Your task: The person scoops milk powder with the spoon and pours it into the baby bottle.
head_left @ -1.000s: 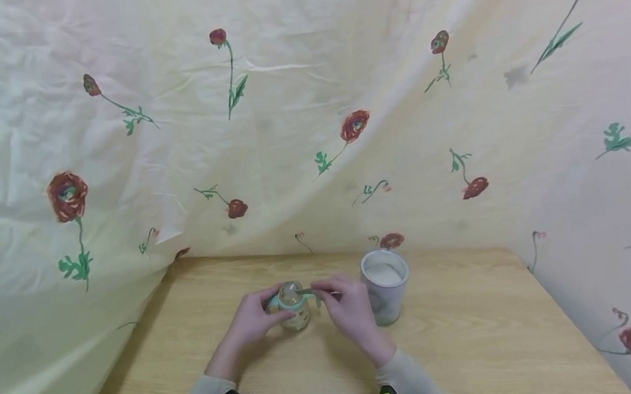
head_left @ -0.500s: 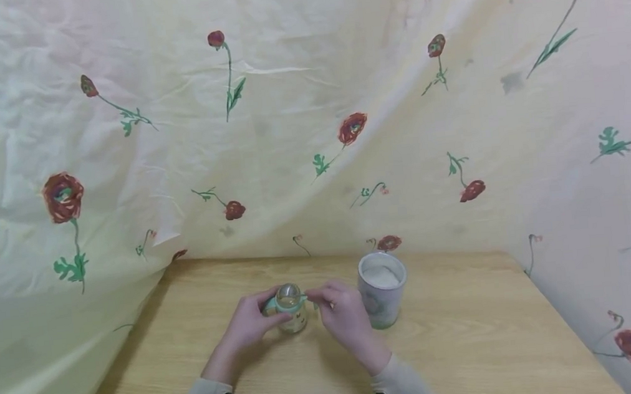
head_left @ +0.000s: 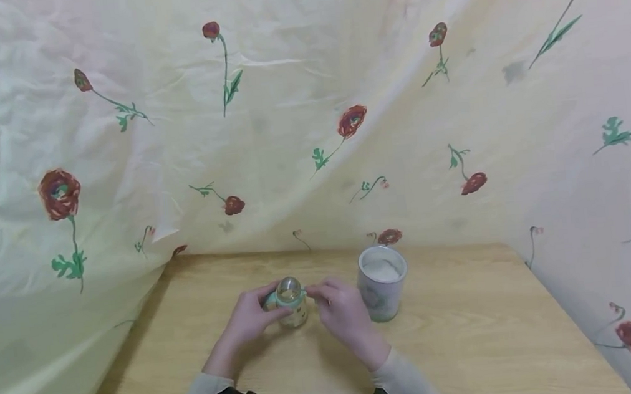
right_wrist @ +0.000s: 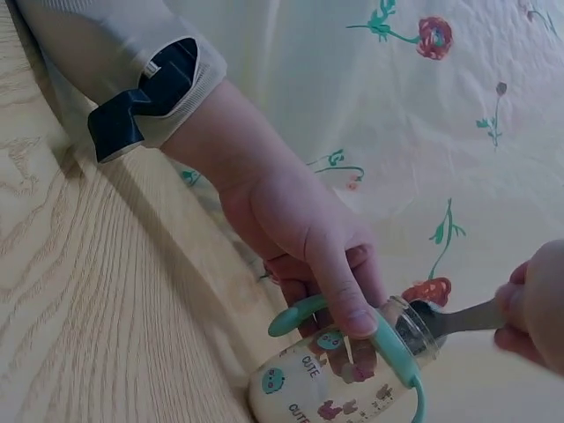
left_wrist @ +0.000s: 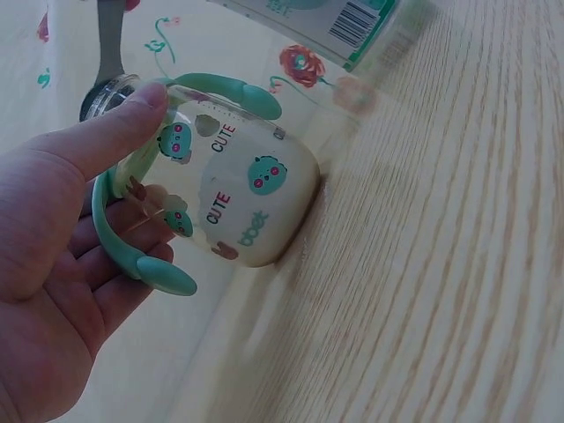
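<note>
A clear baby bottle (head_left: 298, 317) with green handles and printed cartoon faces stands on the table, pale contents at its bottom in the left wrist view. My left hand (head_left: 251, 316) grips it around the neck, thumb on the near side and fingers behind. With my right hand (head_left: 344, 313) I pinch the handle of a metal spoon (right_wrist: 473, 318). The spoon's bowl sits at the bottle's uncapped mouth, its rounded back facing up in the head view. Just beyond my right hand is an open canister (head_left: 382, 297) of white powder.
The wooden table (head_left: 474, 333) carries the bottle and canister. A flower-printed cloth (head_left: 284, 99) hangs behind it and along both sides. Black wrist cameras are strapped over both sleeves.
My right hand has rolled the spoon over at the bottle's mouth, so its bowl's back now faces up. My left hand keeps its grip on the bottle; the canister stays put.
</note>
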A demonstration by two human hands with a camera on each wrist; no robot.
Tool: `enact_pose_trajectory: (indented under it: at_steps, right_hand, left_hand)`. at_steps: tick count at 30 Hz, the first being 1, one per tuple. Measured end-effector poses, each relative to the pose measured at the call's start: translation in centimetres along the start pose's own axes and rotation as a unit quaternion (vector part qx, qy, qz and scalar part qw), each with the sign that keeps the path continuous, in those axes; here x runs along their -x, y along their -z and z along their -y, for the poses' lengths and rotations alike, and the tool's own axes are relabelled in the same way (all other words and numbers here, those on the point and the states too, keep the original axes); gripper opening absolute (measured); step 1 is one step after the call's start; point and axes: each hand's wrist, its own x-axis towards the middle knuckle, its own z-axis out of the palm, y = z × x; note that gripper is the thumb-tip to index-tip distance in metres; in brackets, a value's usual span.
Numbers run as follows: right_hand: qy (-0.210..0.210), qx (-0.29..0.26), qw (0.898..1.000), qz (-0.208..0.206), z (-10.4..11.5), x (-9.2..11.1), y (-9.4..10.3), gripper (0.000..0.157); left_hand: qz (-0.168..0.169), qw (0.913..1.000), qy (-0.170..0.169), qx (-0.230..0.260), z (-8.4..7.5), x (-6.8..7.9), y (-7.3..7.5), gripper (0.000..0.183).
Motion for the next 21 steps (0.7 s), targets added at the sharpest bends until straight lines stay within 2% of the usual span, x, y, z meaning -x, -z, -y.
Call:
enact_pose_trajectory:
  at_steps: [5, 8, 10, 17, 21]
  right_hand:
    - [-0.073, -0.051, 0.996, -0.012, 0.00, -0.34, 0.25, 0.019]
    - [-0.091, -0.070, 0.993, -0.020, 0.01, -0.36, 0.23, 0.020]
    - [-0.089, -0.072, 0.993, -0.020, 0.10, -0.36, 0.25, 0.021]
    - [-0.041, -0.027, 0.999, -0.016, 0.26, -0.38, 0.26, 0.020]
    - [-0.030, -0.011, 0.999, -0.013, 0.26, -0.35, 0.15, 0.021]
  left_hand:
    - [-0.003, 0.9998, 0.012, -0.012, -0.44, -0.21, 0.00, 0.072]
    - [-0.001, 0.9997, 0.021, -0.014, -0.49, -0.14, 0.03, 0.072]
    - [0.000, 0.9997, 0.021, -0.013, -0.42, -0.10, 0.05, 0.072]
    - [0.000, 0.9998, 0.015, -0.014, -0.23, -0.10, 0.08, 0.074]
    - [0.000, 0.9997, 0.018, -0.018, -0.17, -0.05, 0.14, 0.075]
